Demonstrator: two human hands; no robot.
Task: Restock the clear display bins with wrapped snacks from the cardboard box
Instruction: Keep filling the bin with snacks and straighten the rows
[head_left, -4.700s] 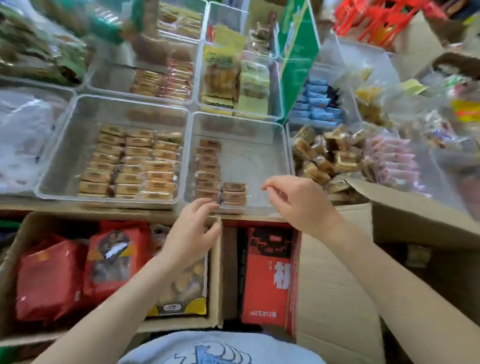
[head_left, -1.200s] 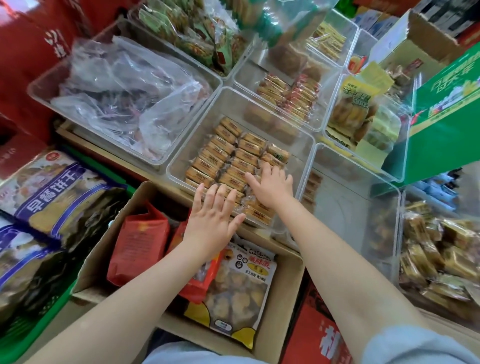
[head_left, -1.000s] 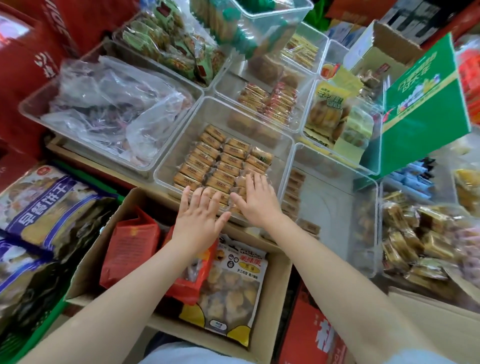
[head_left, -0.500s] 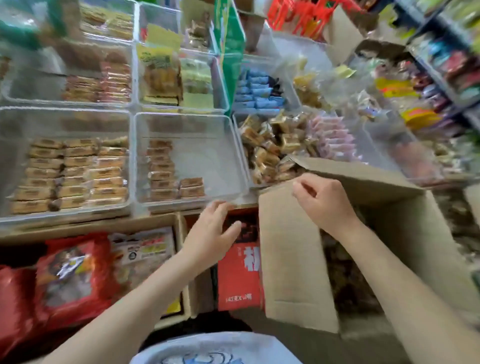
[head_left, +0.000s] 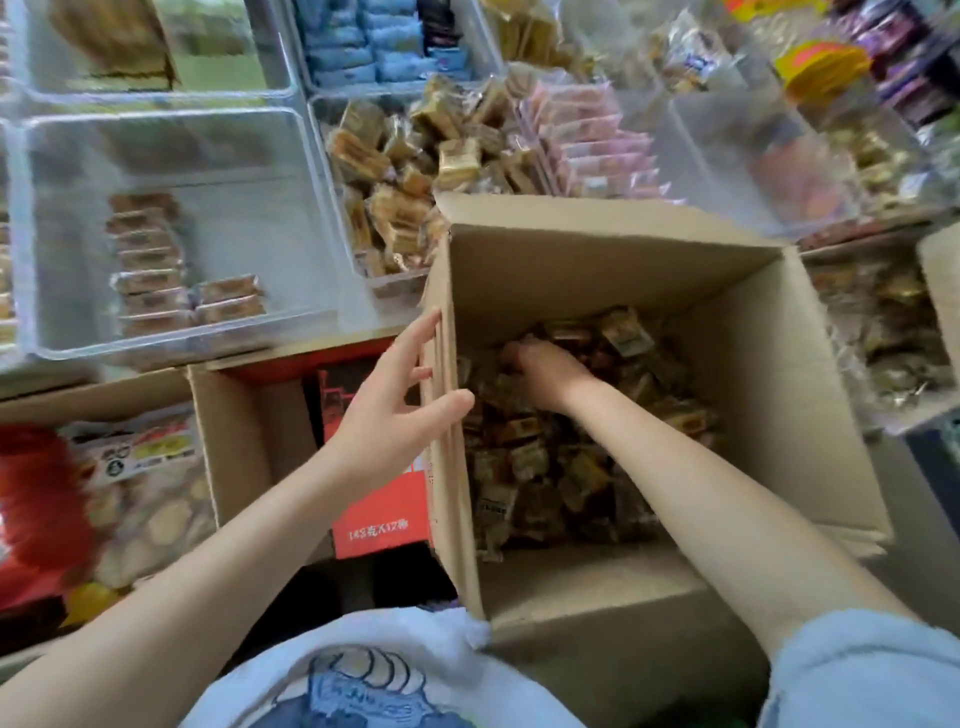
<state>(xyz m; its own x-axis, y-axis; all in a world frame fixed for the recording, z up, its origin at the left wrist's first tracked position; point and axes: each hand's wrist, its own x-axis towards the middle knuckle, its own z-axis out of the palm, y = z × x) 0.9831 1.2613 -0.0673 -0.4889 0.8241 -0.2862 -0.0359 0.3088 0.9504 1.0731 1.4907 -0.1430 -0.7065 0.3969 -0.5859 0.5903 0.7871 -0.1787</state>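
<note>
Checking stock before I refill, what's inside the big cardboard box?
The cardboard box holds a loose pile of wrapped snacks. The right hand reaches into them; its fingers and the box bottom are covered.

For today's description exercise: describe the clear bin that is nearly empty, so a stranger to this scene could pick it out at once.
Start at the open cardboard box where the right hand digs into wrapped snacks. Look up and to the left, past the left hand on the box's wall, to the wide clear bin. Unlike the heaped bin beside it, it holds only a short column of brown wrapped bars, its floor mostly bare.
</note>
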